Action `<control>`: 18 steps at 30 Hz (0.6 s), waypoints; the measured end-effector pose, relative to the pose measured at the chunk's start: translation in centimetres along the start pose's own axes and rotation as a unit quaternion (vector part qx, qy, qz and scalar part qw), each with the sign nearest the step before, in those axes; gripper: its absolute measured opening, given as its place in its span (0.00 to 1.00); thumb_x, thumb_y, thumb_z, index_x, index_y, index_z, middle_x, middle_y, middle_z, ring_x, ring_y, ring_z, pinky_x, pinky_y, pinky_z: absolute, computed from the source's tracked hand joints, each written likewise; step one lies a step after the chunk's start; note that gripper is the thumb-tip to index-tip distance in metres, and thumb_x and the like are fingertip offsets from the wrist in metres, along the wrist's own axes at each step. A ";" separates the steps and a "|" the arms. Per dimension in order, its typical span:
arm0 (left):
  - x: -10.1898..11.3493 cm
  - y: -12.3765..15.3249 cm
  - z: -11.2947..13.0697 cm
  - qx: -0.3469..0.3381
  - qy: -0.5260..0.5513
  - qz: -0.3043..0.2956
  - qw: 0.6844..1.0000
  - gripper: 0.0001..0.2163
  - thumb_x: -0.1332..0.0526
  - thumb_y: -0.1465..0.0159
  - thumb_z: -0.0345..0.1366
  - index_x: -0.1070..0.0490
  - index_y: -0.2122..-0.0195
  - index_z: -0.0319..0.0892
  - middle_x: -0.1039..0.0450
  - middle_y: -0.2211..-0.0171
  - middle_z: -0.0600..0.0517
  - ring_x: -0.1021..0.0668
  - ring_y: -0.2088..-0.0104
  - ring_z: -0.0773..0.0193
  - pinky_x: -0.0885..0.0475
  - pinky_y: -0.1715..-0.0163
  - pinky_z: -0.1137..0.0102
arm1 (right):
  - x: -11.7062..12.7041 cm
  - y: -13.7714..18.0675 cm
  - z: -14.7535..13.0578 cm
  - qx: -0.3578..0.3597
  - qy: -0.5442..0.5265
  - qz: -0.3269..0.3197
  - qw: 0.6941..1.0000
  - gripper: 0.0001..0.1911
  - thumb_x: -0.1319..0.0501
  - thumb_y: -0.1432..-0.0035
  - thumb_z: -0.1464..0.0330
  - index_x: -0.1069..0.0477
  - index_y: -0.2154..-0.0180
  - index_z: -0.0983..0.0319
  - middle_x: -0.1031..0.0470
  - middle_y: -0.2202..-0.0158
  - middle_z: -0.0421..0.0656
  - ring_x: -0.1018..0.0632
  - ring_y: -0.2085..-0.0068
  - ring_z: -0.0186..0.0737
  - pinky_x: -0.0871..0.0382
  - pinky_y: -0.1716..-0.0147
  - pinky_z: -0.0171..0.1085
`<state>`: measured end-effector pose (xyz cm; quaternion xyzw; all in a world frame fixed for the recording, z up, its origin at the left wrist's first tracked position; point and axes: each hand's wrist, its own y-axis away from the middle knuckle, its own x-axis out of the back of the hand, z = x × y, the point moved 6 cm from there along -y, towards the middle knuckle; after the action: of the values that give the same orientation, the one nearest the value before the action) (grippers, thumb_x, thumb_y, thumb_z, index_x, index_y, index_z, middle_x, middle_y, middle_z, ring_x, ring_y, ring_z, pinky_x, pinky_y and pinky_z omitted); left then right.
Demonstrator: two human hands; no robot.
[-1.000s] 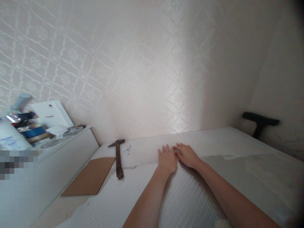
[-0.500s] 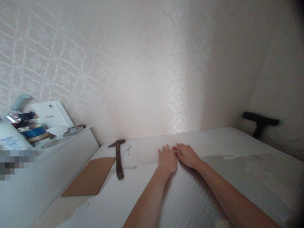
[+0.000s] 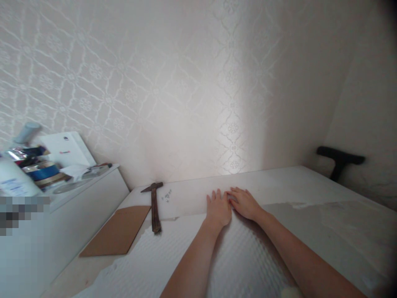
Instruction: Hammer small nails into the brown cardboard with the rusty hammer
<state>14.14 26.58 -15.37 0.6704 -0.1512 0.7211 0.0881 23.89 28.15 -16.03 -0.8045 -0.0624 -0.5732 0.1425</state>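
Observation:
My left hand point(image 3: 218, 209) lies palm down on the white tabletop point(image 3: 192, 198), fingers spread toward the wall. Beside it, fingertips touching or almost touching it, my right hand point(image 3: 246, 203) also rests flat with its fingers stretched out. Neither hand holds anything that I can see. Under my forearms is a white textured sheet point(image 3: 245, 252). To the left of my hands lies a hammer point(image 3: 155, 209) with a worn wooden handle, its head toward the wall. Several small shiny metal pieces point(image 3: 167, 196), too small to name, are scattered right of the hammer head.
A brown board point(image 3: 119, 231) lies left of the hammer. Farther left, a white cabinet point(image 3: 93, 203) carries a white box point(image 3: 68, 151), rolls of tape point(image 3: 43, 171) and a white bottle point(image 3: 15, 178). A black T-shaped handle point(image 3: 339, 159) stands at the right. Patterned wallpaper point(image 3: 186, 103) covers the wall behind.

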 end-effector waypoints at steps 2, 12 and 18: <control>0.1 0.0 0.0 0.000 -0.001 -0.001 1.000 0.23 0.57 0.31 0.38 0.45 0.37 0.39 0.47 0.35 0.39 0.43 0.36 0.46 0.45 0.40 0.48 | 0.0 0.0 0.0 0.000 0.001 0.000 1.000 0.23 0.50 0.38 0.69 0.35 0.42 0.63 0.39 0.38 0.54 0.39 0.37 0.52 0.49 0.41 0.56; 0.2 0.1 0.1 -0.001 -0.001 -0.004 1.000 0.23 0.58 0.31 0.38 0.46 0.36 0.39 0.47 0.35 0.39 0.43 0.36 0.46 0.46 0.40 0.49 | 0.1 0.0 0.0 -0.003 -0.003 -0.002 1.000 0.23 0.50 0.38 0.69 0.34 0.42 0.62 0.39 0.38 0.54 0.39 0.37 0.52 0.49 0.41 0.56; 0.1 0.1 0.1 -0.001 0.000 0.002 1.000 0.23 0.58 0.31 0.38 0.45 0.37 0.39 0.47 0.35 0.39 0.43 0.36 0.46 0.46 0.39 0.49 | 0.2 0.1 0.0 -0.003 -0.005 -0.001 1.000 0.23 0.50 0.38 0.69 0.35 0.42 0.62 0.39 0.38 0.54 0.39 0.37 0.51 0.50 0.40 0.56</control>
<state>14.15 26.45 -15.27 0.6703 -0.1533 0.7209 0.0872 23.93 28.08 -15.85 -0.8078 -0.0626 -0.5693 0.1391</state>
